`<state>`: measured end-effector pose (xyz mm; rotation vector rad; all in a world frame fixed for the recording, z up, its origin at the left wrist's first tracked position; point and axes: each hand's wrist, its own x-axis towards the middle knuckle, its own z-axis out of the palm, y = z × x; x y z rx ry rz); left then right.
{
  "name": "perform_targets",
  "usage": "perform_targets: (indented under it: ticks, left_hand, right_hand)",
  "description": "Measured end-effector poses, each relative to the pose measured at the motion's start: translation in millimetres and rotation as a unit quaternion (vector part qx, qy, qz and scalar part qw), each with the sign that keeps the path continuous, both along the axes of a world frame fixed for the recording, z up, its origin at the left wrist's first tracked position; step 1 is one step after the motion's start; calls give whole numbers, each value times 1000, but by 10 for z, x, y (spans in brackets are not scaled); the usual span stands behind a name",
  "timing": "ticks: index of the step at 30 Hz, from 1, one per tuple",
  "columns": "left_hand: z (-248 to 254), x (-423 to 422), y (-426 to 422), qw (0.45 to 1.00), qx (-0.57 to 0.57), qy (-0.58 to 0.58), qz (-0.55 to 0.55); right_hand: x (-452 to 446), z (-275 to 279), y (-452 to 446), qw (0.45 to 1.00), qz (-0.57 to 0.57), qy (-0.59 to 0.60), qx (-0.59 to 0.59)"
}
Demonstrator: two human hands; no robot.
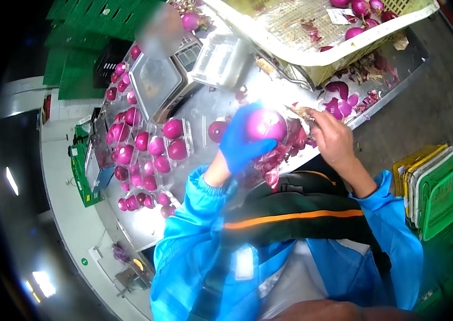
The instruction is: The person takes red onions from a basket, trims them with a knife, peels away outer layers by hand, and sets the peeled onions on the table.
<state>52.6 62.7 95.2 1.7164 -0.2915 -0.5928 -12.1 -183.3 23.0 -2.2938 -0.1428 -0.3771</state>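
Note:
My left hand [241, 140], in a blue glove, is closed round a large shiny red onion [267, 125]. To its right my bare right hand [333, 136] has its fingers pinched by a bit of dry brown peel or root [304, 112]; what exactly they grip is too small to make out. Loose purple skins [272, 166] hang and lie just below the onion, at the table's near edge. Another red onion [217, 131] rests on the metal table, left of the gloved hand.
A cream crate [312, 51] with several onions stands at the upper right, skins beside it. A scale [157, 80] and a clear container [221, 61] are at the upper middle. Packed onions [157, 146] cover the left side. Stacked crates [446, 192] stand right.

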Motion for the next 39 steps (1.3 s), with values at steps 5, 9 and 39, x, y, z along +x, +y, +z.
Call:
perform_targets:
  ticks: [5, 9, 39]
  left_hand:
    - [-135, 56, -166, 999, 3, 45, 25]
    - [79, 155, -106, 966, -95, 240, -18]
    - [-275, -258, -119, 992, -38, 96, 79]
  right_hand:
    - [139, 228, 186, 973, 77, 84, 199]
    - [174, 177, 189, 898, 98, 163, 397]
    - [-77, -56, 190, 996, 36, 19, -76]
